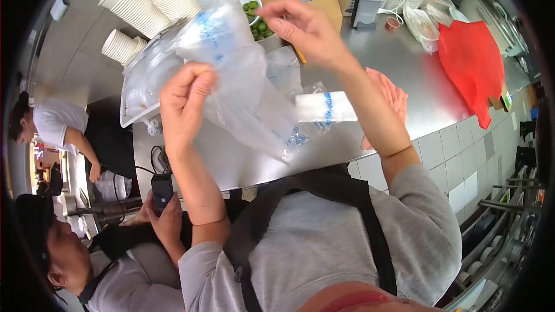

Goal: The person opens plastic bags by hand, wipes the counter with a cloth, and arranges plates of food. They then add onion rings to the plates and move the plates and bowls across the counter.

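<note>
Plastic bag [248, 104]: we find it pinched in our left hand [186, 92]; our right hand [306, 30] is open near green fruit [262, 29].

The bag [240, 98], thin, translucent and printed in blue, is pinched by the left hand [188, 101]. It spreads creased and slanting above the steel table [416, 92], its upper part near the right hand [306, 29].

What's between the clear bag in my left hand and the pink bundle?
The head view shows a white packet with blue print and some crumpled clear plastic.
</note>
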Action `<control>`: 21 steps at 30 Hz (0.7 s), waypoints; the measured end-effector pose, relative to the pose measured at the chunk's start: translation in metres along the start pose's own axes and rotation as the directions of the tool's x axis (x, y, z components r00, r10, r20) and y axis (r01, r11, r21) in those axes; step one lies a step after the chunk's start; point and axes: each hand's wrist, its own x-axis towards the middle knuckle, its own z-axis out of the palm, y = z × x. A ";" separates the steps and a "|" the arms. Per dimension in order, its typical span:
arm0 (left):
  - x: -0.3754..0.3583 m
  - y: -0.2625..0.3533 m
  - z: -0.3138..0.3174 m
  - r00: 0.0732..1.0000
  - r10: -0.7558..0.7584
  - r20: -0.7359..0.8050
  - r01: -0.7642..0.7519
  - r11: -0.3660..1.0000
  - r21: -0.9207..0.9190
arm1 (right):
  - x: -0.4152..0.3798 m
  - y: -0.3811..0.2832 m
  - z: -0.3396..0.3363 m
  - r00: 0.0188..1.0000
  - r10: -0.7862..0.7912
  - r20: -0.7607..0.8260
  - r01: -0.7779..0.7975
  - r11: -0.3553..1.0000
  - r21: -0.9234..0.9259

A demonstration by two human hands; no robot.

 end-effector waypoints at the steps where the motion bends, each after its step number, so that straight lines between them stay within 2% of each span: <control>1: 0.004 0.008 0.003 1.000 -0.001 0.007 0.001 1.000 -0.001 | 0.005 -0.023 -0.002 0.985 -0.065 0.159 0.045 0.991 0.126; 2: 0.009 0.015 0.006 0.997 0.011 0.081 -0.008 0.999 -0.032 | 0.009 -0.035 -0.002 0.940 -0.151 0.305 0.072 0.964 0.256; 3: 0.012 0.019 0.007 0.988 0.027 0.152 -0.017 0.998 -0.062 | 0.011 -0.038 -0.001 0.941 -0.154 0.300 0.075 0.963 0.258; 4: 0.013 0.021 0.006 0.987 0.030 0.156 -0.021 0.998 -0.058 | 0.013 -0.040 0.000 0.874 -0.158 0.459 0.036 0.964 0.262; 5: 0.015 0.023 0.004 0.992 0.075 0.104 -0.061 0.990 -0.129 | 0.014 -0.042 0.000 0.781 -0.161 0.603 -0.001 0.966 0.259; 6: 0.015 0.024 0.001 0.992 0.116 0.049 -0.104 0.975 -0.196 | 0.014 -0.047 -0.005 0.747 -0.066 0.661 -0.132 0.960 0.245; 7: 0.014 0.023 -0.005 0.991 0.120 0.051 -0.108 0.976 -0.191 | 0.014 -0.049 -0.010 0.749 -0.072 0.659 -0.126 0.960 0.249; 9: 0.008 0.015 -0.016 0.985 0.100 0.139 -0.041 0.927 -0.373 | 0.020 -0.047 -0.023 0.644 -0.013 0.765 -0.277 0.928 0.248; 10: 0.003 0.011 -0.015 0.982 0.066 0.177 0.000 0.937 -0.350 | 0.022 -0.042 -0.026 0.641 -0.022 0.767 -0.272 0.928 0.253; 11: 0.002 0.005 -0.015 0.984 0.065 0.168 -0.004 0.940 -0.342 | 0.023 -0.032 -0.028 0.660 -0.095 0.745 -0.278 0.891 0.359; 12: 0.004 -0.002 -0.016 0.952 0.056 0.302 0.055 0.937 -0.346 | 0.026 -0.025 -0.027 0.679 -0.165 0.716 -0.282 0.842 0.461; 13: 0.004 -0.004 -0.016 0.902 0.050 0.428 0.111 0.933 -0.342 | 0.031 -0.021 -0.026 0.669 -0.176 0.722 -0.278 0.842 0.463; 14: 0.002 -0.003 -0.016 0.952 -0.043 0.304 0.145 0.936 -0.322 | 0.037 -0.017 -0.024 0.723 -0.199 0.662 -0.249 0.818 0.519; 15: 0.004 0.000 -0.018 0.956 -0.044 0.291 0.139 0.938 -0.318 | 0.043 -0.014 -0.022 0.773 -0.216 0.597 -0.220 0.791 0.571; 16: 0.014 0.003 -0.020 0.985 -0.093 0.143 0.133 0.946 -0.297 | 0.053 -0.013 -0.019 0.830 -0.161 0.534 -0.193 0.815 0.547; 17: 0.023 0.006 -0.022 0.991 -0.137 -0.009 0.129 0.952 -0.276 | 0.065 -0.010 -0.013 0.824 -0.165 0.543 -0.197 0.813 0.547; 19: 0.047 0.002 -0.029 0.989 -0.095 -0.115 0.097 0.995 0.008 | 0.093 0.000 0.000 0.910 0.151 0.385 -0.311 0.863 0.398; 20: 0.058 -0.005 -0.029 0.987 -0.102 -0.123 0.104 0.995 0.005 | 0.106 0.010 0.008 0.906 0.154 0.395 -0.319 0.861 0.395; 21: 0.068 -0.011 -0.030 0.959 -0.207 -0.193 0.209 0.978 -0.011 | 0.116 0.023 0.016 0.893 0.319 0.318 -0.391 0.900 0.194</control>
